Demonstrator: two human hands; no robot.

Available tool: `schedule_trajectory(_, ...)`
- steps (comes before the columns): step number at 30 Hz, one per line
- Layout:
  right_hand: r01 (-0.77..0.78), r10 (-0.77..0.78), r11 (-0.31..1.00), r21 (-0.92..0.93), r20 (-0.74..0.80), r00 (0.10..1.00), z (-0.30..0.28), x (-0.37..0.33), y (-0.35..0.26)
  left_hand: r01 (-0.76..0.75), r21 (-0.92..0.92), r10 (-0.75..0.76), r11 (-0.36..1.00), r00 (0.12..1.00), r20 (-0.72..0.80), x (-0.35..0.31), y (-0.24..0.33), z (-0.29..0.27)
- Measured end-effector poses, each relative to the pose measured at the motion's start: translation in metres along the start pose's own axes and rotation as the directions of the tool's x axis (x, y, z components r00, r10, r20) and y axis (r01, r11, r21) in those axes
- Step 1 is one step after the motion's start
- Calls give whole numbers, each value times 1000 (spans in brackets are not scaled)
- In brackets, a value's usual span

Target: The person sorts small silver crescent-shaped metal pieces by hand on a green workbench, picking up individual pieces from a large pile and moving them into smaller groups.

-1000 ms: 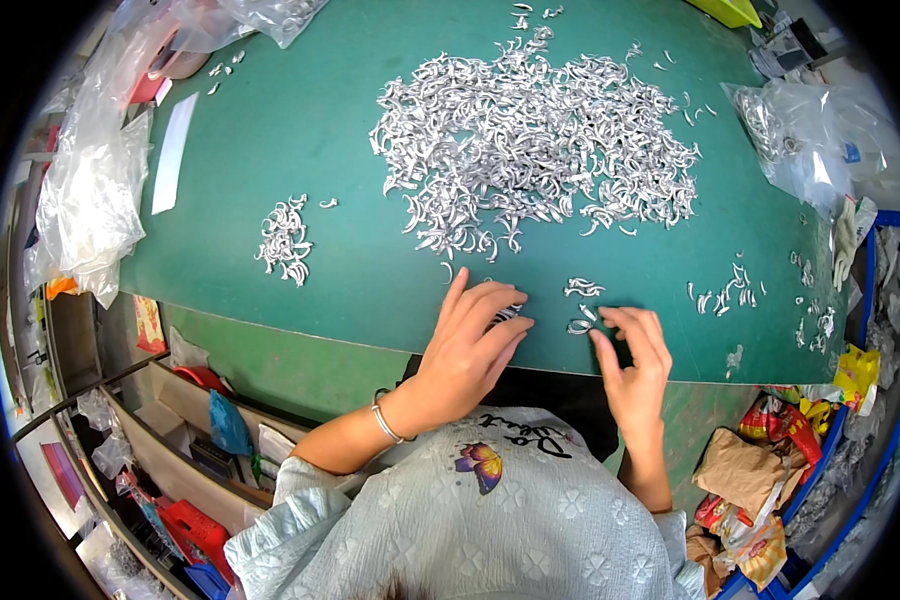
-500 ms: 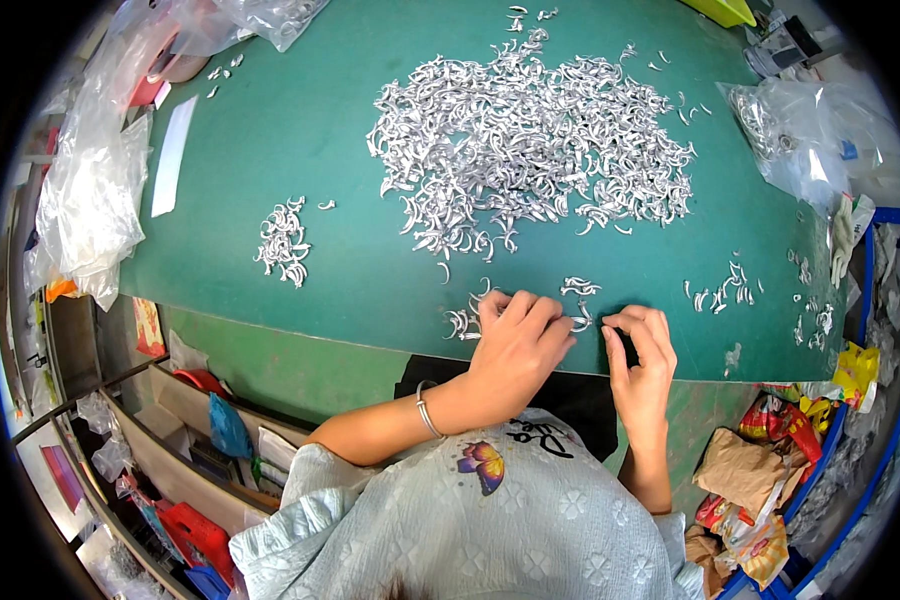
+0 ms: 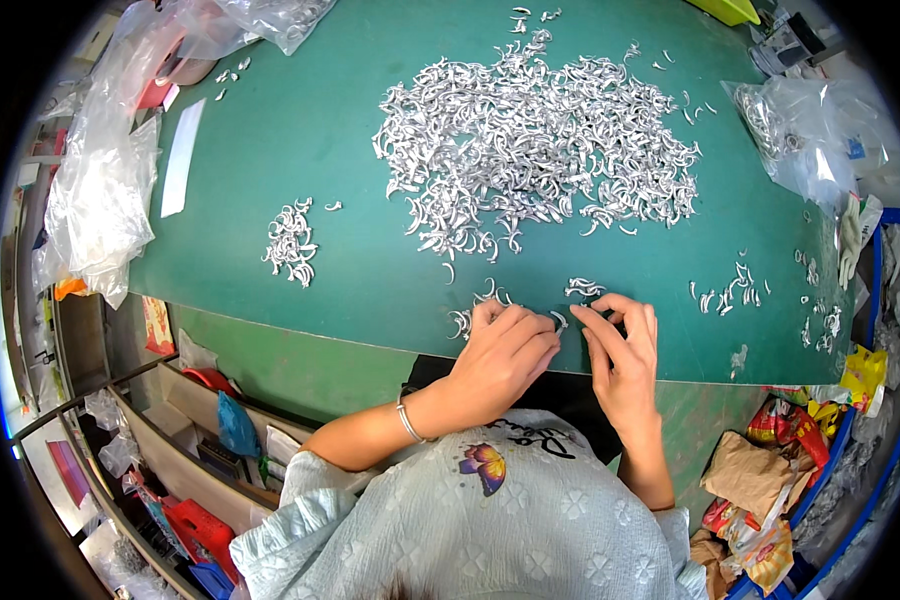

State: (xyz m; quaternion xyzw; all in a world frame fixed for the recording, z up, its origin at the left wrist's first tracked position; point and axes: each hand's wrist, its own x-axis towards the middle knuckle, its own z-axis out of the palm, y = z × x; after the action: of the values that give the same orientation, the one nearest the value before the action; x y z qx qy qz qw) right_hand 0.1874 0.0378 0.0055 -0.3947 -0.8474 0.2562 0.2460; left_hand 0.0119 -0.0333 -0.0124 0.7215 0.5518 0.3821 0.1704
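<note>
Small curved silver metal pieces lie in a wide heap [image 3: 530, 140] on the green table [image 3: 370, 290]. My left hand [image 3: 505, 350] is closed, its fingers curled down at the table's near edge beside a few loose pieces [image 3: 490, 292]. One curved piece [image 3: 560, 322] shows by its fingertips; whether they grip it is hard to make out. To the right, my right hand [image 3: 625, 345] has its thumb and forefinger bent close together, pointing towards the left hand. Anything between them is too small to tell. A little cluster of pieces [image 3: 582, 287] lies just beyond the right fingertips.
A smaller pile [image 3: 290, 245] sits to the left, and scattered pieces [image 3: 735, 290] lie to the right. Clear plastic bags [image 3: 100, 210] cover the left edge; another bag [image 3: 800, 140] is at the right. A white strip [image 3: 180, 160] lies at left. Below stand open drawers [image 3: 180, 400].
My right hand has moved left, closer to the left hand. My left hand has shifted slightly left and nearer to me. The piles look the same.
</note>
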Motion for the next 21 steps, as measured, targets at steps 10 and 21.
schedule_trajectory(10, 164, -160, 981, -106, 49, 986, 13, 6, -1, 7, 24, -6, 1000, 1000, -17, -3, -6, -8)
schedule_trajectory(21, 157, -157, 988, -15, 0, 988, 7, 9, -5, 25, -62, -36, 998, 983, -183, 2, -4, -5)
